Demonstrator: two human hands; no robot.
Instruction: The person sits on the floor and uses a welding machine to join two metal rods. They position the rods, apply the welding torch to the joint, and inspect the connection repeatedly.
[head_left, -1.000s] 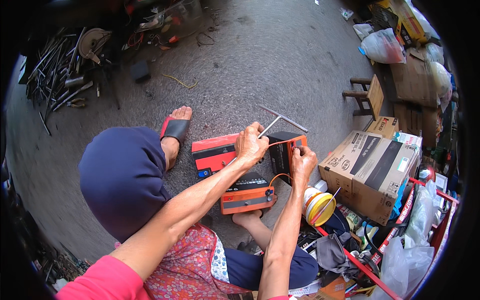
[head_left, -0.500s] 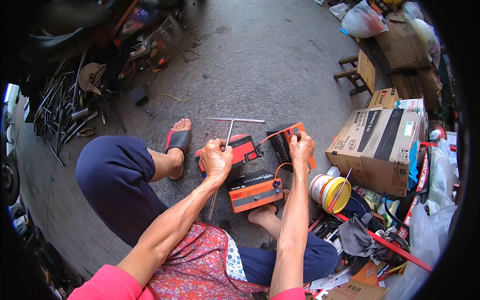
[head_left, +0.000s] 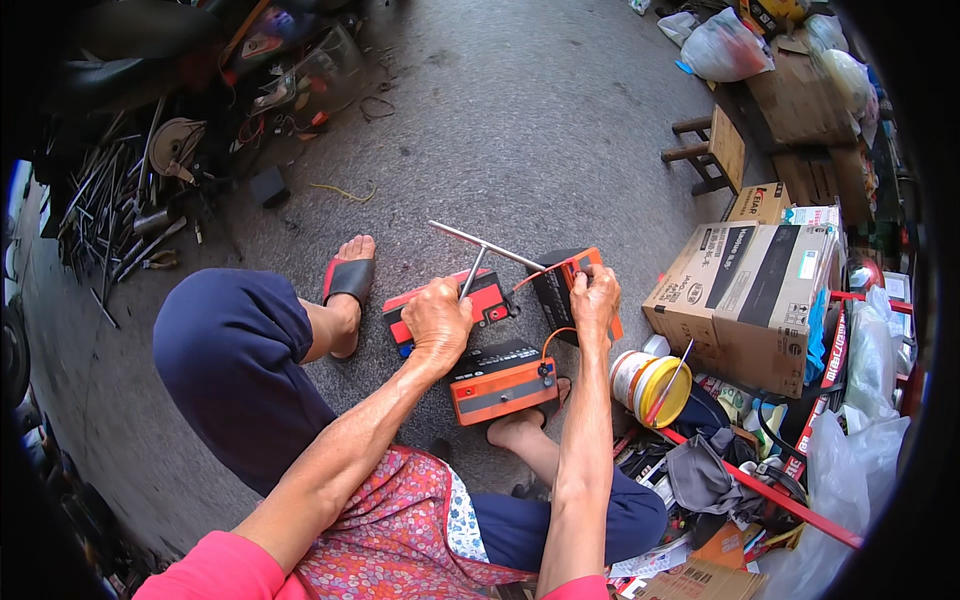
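Observation:
My left hand (head_left: 438,325) is closed around the shaft of a metal T-handle wrench (head_left: 474,270), whose crossbar slants above the batteries. Below and beside this hand lies a red-and-black battery (head_left: 488,297). My right hand (head_left: 597,300) pinches at the orange top of another battery (head_left: 552,298), where a short orange cable (head_left: 527,281) ends; whatever its fingertips hold is hidden. Nearest to my knees stands an orange-and-black battery (head_left: 503,392). A second orange cable (head_left: 553,338) rises from its terminal toward the battery at my right hand.
At right are a cardboard box (head_left: 745,300), a yellow-and-white tub (head_left: 655,388) with a stick across it, and a red bar (head_left: 770,490) over clutter. A wooden stool (head_left: 715,150) stands farther back. Metal rods (head_left: 105,210) pile at left. My sandalled foot (head_left: 350,285) is beside the batteries.
The wrench has tilted: its crossbar now slopes down to the right, and the lower shaft end no longer shows beneath my left hand. My right hand stays at the same battery.

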